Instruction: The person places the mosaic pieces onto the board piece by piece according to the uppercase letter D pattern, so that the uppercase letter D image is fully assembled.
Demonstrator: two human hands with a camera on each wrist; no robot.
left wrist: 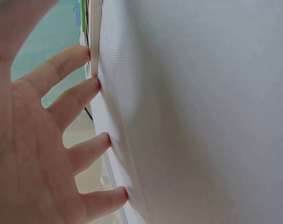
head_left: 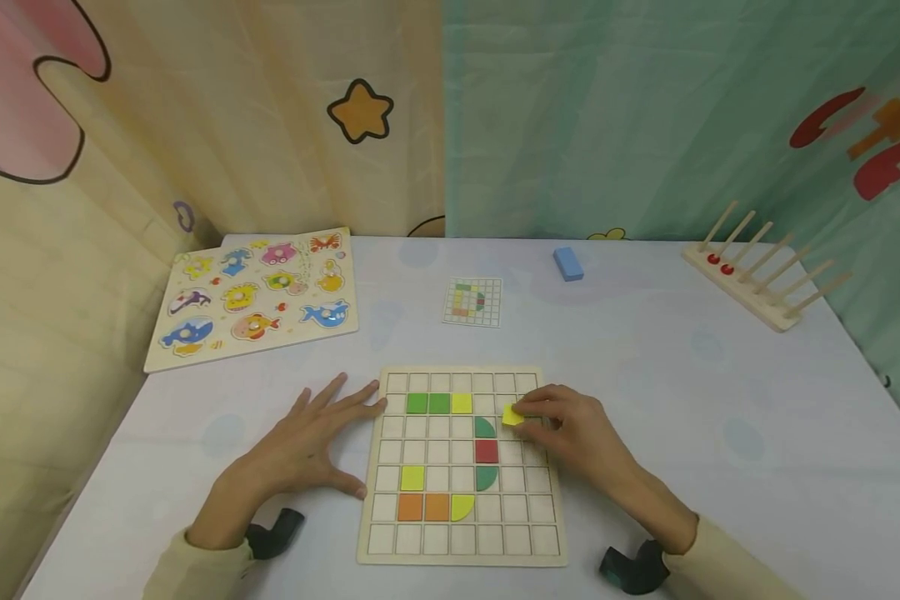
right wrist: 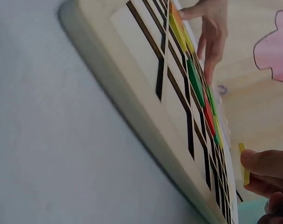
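Observation:
A wooden grid board (head_left: 367, 533) lies flat on the table, with green, yellow, orange and red tiles in some of its squares. My right hand (head_left: 576, 429) pinches a yellow tile (head_left: 511, 416) between thumb and fingers over the upper right of the grid; the right wrist view shows this tile (right wrist: 244, 164) edge-on, raised above the board. My left hand (head_left: 303, 446) is spread along the board's left edge, its index fingertip and thumb tip right at the rim. In the left wrist view the fingers (left wrist: 69, 100) are straight and apart, holding nothing.
Behind the board lies a small pattern card (head_left: 472, 302) with a printed grid. A blue block (head_left: 567, 264) is to its right. An animal puzzle board (head_left: 217, 354) stands at the back left, and a wooden peg rack (head_left: 750, 287) with red beads at the back right.

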